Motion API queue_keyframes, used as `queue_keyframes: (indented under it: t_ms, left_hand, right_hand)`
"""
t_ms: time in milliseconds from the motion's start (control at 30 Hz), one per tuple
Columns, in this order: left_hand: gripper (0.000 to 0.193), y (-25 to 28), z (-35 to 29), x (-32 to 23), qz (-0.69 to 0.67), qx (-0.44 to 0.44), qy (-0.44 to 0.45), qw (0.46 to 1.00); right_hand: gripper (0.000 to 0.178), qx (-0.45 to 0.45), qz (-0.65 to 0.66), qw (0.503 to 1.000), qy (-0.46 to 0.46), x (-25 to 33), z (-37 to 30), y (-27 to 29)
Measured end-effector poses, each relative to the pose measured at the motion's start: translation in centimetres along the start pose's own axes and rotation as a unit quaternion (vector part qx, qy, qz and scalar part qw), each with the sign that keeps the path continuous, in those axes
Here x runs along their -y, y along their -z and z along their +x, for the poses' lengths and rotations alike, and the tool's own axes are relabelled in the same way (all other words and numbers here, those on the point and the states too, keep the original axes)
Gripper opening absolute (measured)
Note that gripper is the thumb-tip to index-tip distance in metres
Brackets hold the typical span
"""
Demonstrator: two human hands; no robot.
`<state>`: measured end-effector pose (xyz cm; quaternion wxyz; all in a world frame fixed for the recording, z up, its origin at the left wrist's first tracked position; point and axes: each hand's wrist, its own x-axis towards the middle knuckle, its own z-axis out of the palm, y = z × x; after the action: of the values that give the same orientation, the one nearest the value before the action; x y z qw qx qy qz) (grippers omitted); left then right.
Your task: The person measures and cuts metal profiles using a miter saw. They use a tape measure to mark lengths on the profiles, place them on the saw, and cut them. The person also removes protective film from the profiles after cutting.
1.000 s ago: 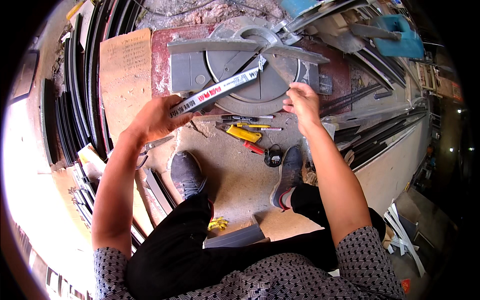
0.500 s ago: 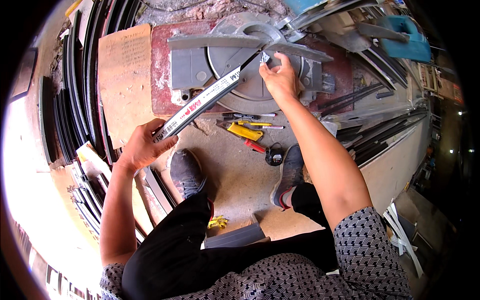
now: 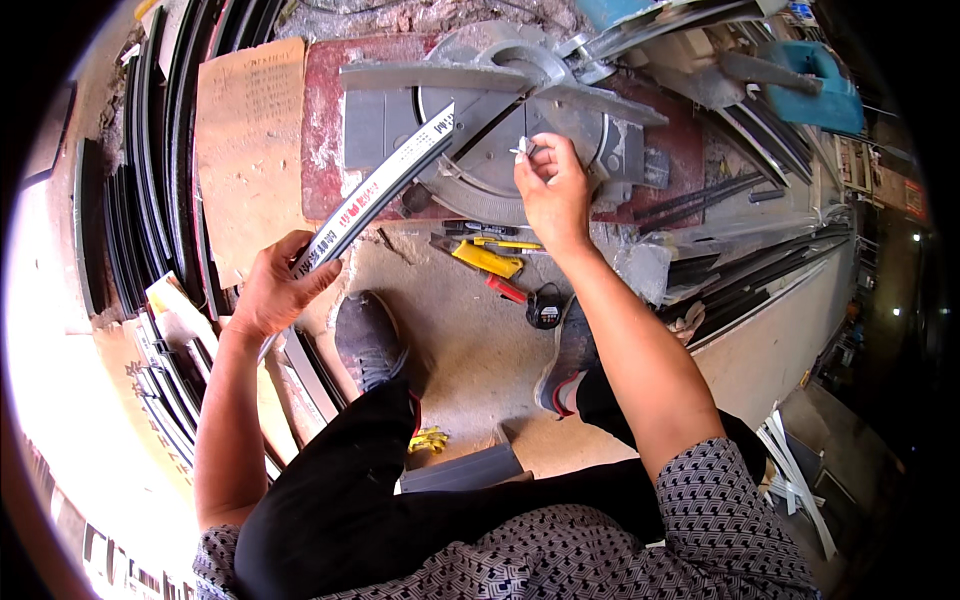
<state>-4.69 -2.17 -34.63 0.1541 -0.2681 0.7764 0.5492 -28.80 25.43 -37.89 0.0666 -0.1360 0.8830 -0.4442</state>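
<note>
My left hand (image 3: 277, 283) grips the near end of a long profile strip (image 3: 392, 178) covered with white printed film. The strip slants up to the right, and its angled far end lies over the grey base of a miter saw (image 3: 383, 125). Above the saw's round turntable, my right hand (image 3: 553, 185) is closed, pinching a small whitish offcut (image 3: 522, 147) between thumb and fingers. The saw's fence (image 3: 440, 77) runs behind both. Its blade and arm (image 3: 670, 28) are swung up at the far right.
On the floor between my shoes lie a yellow utility knife (image 3: 487, 259), a red-handled tool (image 3: 506, 289) and a black tape measure (image 3: 544, 307). Dark profiles (image 3: 150, 180) are stacked at left, more (image 3: 750, 260) at right. A cardboard sheet (image 3: 250, 150) with handwriting lies left of the saw.
The strip's far end has moved left, away from the saw's cutting slot. My right hand has drawn back toward me with the small offcut, its fingers now more curled.
</note>
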Motion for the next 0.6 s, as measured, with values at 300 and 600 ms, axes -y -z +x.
queue_keyframes:
  t_ms: [300,600]
  left_hand:
    - [0.045,0.0,-0.6,0.2,0.002,-0.008,0.003,1.0]
    - [0.045,0.1,-0.8,-0.6,0.014,-0.005,0.031,0.999]
  right_hand:
    - [0.032,0.028,0.219,0.974,0.046,6.9,-5.3,1.3]
    - [0.033,0.108,0.403,0.899,-0.132,10.8,-6.7,2.7]
